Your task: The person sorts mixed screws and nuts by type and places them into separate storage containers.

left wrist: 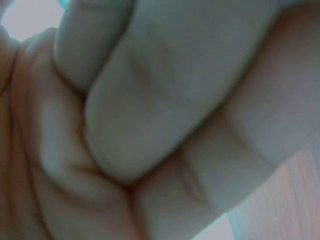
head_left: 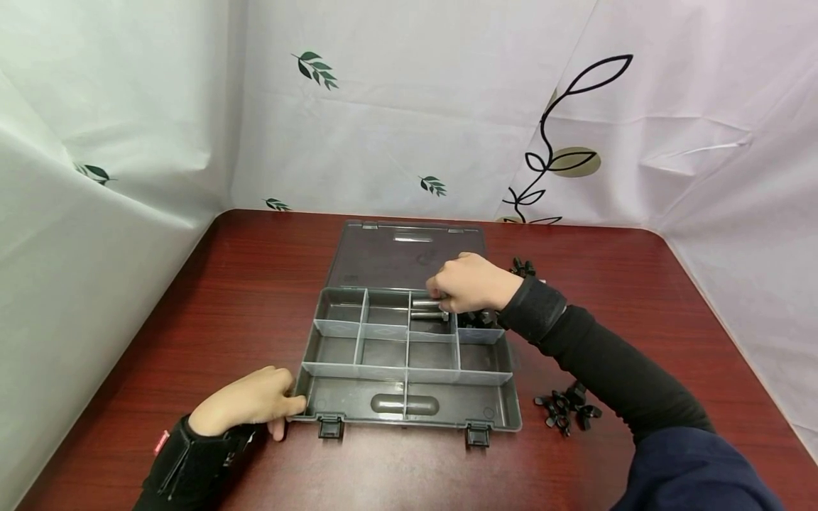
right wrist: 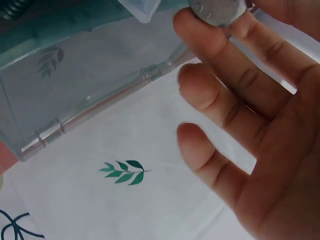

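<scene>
A grey plastic divided organizer box [head_left: 406, 373] lies with its lid laid back. At its front left corner my left hand [head_left: 252, 401] holds the rim, and the left wrist view shows that hand's curled fingers close up. Above the back row is my right hand [head_left: 476, 282], pinching a silver metal cylinder [right wrist: 220, 11] between thumb and fingers; its round end shows in the right wrist view. Under this hand, another silver cylinder [head_left: 428, 315] lies in a back compartment. Black knob-like pieces [head_left: 474, 319] fill the back right compartment, partly hidden by the wrist.
On the red-brown table [head_left: 255, 298], a pile of black knob-like pieces [head_left: 565, 408] lies right of the box. More black pieces [head_left: 522, 267] sit behind the right wrist. Two latches, one a black latch [head_left: 331, 427], hang at the box's front. A white patterned curtain [head_left: 409, 106] encloses the table.
</scene>
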The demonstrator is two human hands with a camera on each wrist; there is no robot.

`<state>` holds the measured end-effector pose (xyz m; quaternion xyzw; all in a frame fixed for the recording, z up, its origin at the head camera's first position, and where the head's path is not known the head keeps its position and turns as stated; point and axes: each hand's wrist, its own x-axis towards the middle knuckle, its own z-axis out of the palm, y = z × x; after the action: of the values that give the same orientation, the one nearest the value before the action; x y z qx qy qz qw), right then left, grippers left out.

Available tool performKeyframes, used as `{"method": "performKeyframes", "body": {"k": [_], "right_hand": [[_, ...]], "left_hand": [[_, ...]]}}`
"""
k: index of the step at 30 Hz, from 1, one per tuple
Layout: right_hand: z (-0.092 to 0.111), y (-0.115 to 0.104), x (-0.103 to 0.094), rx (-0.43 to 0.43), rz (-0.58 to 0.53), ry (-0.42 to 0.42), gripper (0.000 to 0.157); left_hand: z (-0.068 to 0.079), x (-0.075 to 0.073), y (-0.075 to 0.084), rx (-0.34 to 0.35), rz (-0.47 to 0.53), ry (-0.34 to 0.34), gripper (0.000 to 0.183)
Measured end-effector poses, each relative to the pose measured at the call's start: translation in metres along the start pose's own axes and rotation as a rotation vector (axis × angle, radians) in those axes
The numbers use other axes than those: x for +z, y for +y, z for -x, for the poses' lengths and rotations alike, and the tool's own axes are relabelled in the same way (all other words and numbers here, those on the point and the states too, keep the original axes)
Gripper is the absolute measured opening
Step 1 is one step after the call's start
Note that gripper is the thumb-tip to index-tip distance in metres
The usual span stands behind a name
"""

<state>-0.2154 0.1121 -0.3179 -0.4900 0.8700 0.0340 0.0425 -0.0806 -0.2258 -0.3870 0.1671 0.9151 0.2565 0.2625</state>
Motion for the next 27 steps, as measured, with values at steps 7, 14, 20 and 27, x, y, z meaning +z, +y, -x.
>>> {"method": "performKeyframes", "body": {"k": [7,14,20,27], "right_hand": [[0.001,0.002,-0.003,0.090,0.051,-0.011,0.040],[0.003,0.005,-0.001,0.092,0.018,-0.012,0.043],[0.007,0.007,-0.003,0.089,0.016,0.009,0.046],[0.011,0.011,-0.004,0.108,0.002,0.017,0.047]], "left_hand": [[0.001,0.001,-0.001,-0.005,-0.001,0.000,0.022],[0.001,0.001,0.000,-0.003,-0.004,0.004,0.023],[0.001,0.001,-0.001,0.008,-0.009,0.011,0.024],[0.001,0.001,0.000,0.004,-0.005,0.013,0.023]]}}
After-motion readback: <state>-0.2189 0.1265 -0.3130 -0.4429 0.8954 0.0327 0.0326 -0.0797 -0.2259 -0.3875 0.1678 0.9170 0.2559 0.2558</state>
